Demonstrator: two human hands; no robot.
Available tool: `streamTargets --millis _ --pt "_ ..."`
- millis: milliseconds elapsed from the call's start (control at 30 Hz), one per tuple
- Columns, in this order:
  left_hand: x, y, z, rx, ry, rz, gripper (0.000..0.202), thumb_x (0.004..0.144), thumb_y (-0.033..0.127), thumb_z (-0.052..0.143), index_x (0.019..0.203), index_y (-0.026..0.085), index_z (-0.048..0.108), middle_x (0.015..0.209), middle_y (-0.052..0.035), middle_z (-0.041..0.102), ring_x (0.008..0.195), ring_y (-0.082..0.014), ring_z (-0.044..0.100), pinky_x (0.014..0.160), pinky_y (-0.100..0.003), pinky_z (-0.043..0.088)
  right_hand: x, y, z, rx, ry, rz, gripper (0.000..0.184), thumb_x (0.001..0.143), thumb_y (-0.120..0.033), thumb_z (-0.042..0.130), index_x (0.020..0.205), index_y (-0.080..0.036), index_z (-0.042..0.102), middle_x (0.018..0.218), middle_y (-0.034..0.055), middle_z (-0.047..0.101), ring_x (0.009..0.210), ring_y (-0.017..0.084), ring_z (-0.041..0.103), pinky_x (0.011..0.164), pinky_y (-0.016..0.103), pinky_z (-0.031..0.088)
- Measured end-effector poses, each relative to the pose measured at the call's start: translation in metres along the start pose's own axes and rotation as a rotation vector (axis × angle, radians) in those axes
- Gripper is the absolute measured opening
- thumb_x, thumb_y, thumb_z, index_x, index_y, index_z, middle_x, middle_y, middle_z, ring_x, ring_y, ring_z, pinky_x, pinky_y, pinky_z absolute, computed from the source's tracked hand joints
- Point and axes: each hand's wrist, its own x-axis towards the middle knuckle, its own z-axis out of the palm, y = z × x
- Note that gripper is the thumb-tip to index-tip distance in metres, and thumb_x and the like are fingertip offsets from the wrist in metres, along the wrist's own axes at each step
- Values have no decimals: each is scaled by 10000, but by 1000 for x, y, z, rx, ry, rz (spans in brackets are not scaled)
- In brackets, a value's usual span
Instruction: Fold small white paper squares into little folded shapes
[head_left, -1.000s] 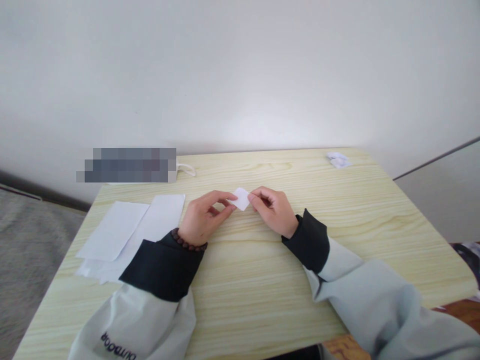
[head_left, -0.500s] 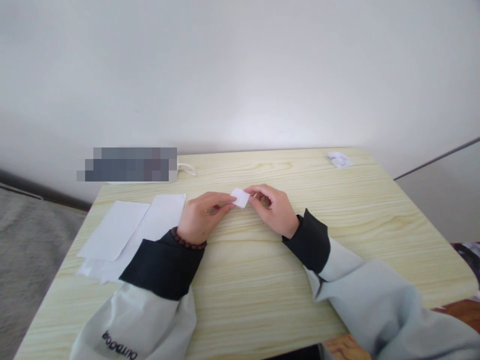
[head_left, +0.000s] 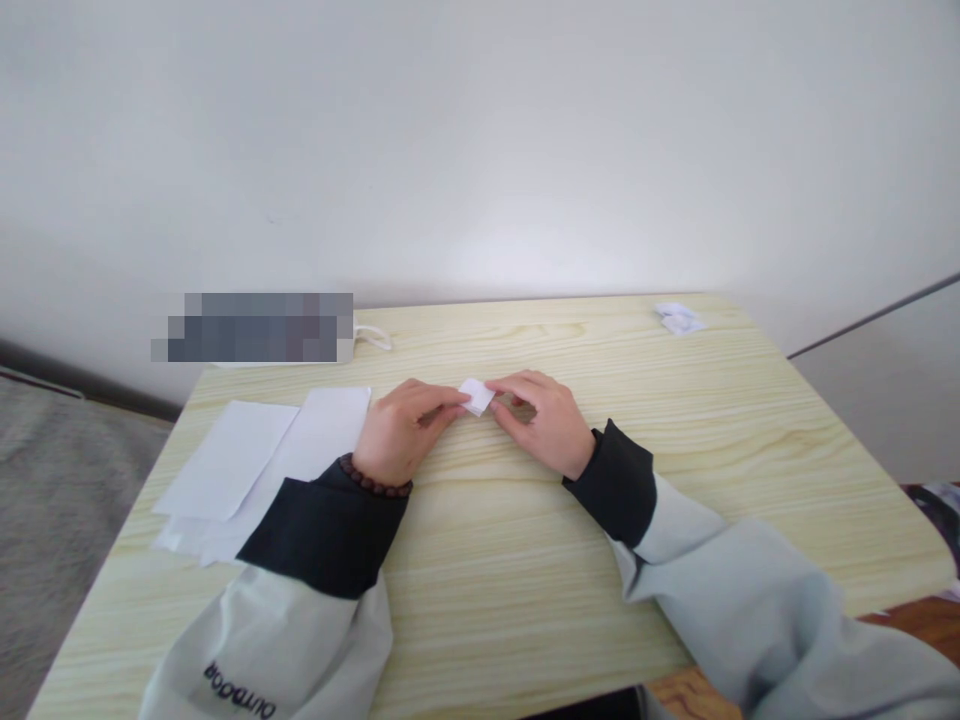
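A small folded piece of white paper [head_left: 478,396] is held up over the middle of the table, between my two hands. My left hand [head_left: 405,425] pinches its left corner between thumb and fingertips. At the right corner, the thumb and index finger of my right hand [head_left: 546,420] close on the paper, with a gap showing behind the fingertips. Several white paper sheets [head_left: 229,460] lie overlapping beside my left wrist, partly covered by the left sleeve.
A folded white paper piece [head_left: 679,319] lies at the table's back right. At the back left is a blurred-out object [head_left: 262,330] with a white cord loop [head_left: 375,337]. Behind the wood-grain table [head_left: 510,590] rises a white wall [head_left: 480,150].
The fingers of my right hand have shifted slightly on the paper, the thumb lying a little lower. The paper has tilted a bit. My left hand keeps its pinch nearly unmoved.
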Motion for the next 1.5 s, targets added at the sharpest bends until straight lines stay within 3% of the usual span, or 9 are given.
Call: streamTargets --millis 300,533,700,967,1300,1500 --pt "-2 0 0 72 -36 85 202 807 288 582 942 206 709 879 -46 706 820 -179 614 727 -273 482 -1 2 0 -82 18 -71 179 821 -181 554 936 -179 692 929 67 676 874 184 616 788 309 485" --pt "-4 1 2 134 -18 113 172 814 284 579 906 214 706 707 -3 581 609 -105 547 574 -222 445 -2 7 3 -158 8 -162 153 841 -184 563 878 -214 708 914 31 677 814 145 618 732 267 474" --pt "-4 0 3 200 1 173 181 825 267 560 922 200 697 858 -39 650 784 -146 615 691 -249 504 -1 7 2 -216 -15 -236 127 851 -202 577 875 -217 701 843 6 686 741 122 609 680 266 420" --pt "-4 -4 4 331 46 280 179 842 225 541 913 227 706 884 -26 686 817 -151 617 705 -252 515 0 6 1 -204 -49 -291 156 886 -258 548 889 -230 701 898 20 683 812 124 609 698 268 400" --pt "-3 -3 4 314 37 273 168 850 248 541 868 207 703 859 -25 698 803 -153 616 715 -259 519 1 5 3 -7 -27 -166 145 861 -279 578 860 -187 690 864 52 654 820 155 596 771 283 478" --pt "-4 -7 6 279 10 230 178 877 246 506 883 193 677 865 -42 678 826 -165 608 746 -282 515 1 6 3 -12 -32 -109 153 868 -260 558 858 -184 690 866 55 618 822 157 578 763 292 471"
